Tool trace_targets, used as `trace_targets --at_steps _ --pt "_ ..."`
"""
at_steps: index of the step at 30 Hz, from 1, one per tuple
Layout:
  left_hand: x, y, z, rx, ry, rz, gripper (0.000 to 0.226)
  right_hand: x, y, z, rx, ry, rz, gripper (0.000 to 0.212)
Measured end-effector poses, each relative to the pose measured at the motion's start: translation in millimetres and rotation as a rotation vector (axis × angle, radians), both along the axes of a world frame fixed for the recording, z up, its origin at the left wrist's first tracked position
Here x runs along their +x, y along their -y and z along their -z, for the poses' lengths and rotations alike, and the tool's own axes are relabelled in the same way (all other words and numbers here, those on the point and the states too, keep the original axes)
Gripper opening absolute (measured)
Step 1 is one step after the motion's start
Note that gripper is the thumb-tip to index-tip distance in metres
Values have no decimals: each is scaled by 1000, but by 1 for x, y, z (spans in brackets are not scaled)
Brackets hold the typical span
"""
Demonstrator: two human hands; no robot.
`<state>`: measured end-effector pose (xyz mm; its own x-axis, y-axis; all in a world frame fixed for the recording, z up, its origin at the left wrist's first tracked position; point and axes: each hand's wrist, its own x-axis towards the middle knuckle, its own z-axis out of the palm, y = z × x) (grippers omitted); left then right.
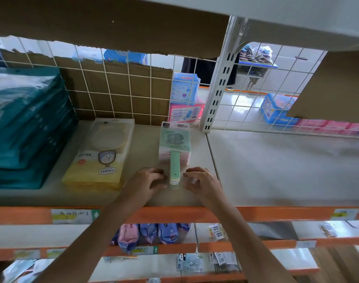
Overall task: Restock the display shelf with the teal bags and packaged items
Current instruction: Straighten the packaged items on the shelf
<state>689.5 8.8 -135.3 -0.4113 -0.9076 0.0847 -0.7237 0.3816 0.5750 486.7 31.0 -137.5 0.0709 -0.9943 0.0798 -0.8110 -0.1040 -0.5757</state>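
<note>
A tall stack of teal bags (25, 127) fills the left end of the grey shelf (276, 166). Beside it lies a pile of yellow-and-clear packs (101, 156) with a cartoon mirror on them. In the middle stands a stack of packaged hand mirrors (174, 144), a green one on top, handles pointing at me. My left hand (148, 180) lies with curled fingers against the left side of the handles. My right hand (203, 180) mirrors it on the right side, fingertips at the handle ends.
A white wire grid (133, 86) with brown cardboard backs the shelf; pink and blue packs (184, 99) stand behind it. A white slotted upright (219, 82) divides the bays. Below the orange shelf edge (276, 213) hang pouches (150, 233) on lower shelves.
</note>
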Motion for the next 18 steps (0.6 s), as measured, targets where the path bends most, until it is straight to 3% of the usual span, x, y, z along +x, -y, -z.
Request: trace_targets --at_steps 5,11,18 --pt "-6 -2 -2 -88 69 60 34 6 0 4 -17 -25 -59 24" --pt "-11 -5 -6 -84 98 74 73 9 2 10 -68 -16 -30 22" --pt "-13 -6 -9 -71 121 84 54 10 2 12 -91 -23 -46 23"
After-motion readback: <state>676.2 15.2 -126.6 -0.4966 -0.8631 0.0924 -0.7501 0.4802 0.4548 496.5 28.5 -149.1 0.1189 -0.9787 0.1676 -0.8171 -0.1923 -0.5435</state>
